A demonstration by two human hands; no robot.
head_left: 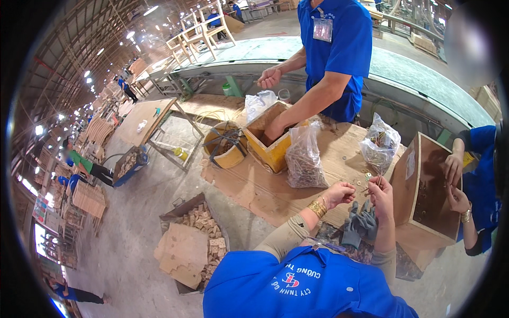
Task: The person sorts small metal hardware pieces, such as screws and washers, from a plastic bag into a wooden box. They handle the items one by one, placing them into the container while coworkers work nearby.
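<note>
My left hand, with gold bangles at the wrist, is closed in a pinch over the plywood table. What it holds, if anything, is too small to make out. Just to its right, my right hand is closed around a few thin metal bolts that stick out toward the left hand. A few small washers lie on the board beyond my hands. Grey work gloves rest below them, between my forearms. A clear plastic bag of bolts stands beyond my left hand, and a second bag of bolts beyond my right.
A co-worker's hand reaches into a yellow wooden box; a yellow tub stands beside it. At right, another person's hands work over a tall wooden box. A crate of wood blocks sits on the floor at left.
</note>
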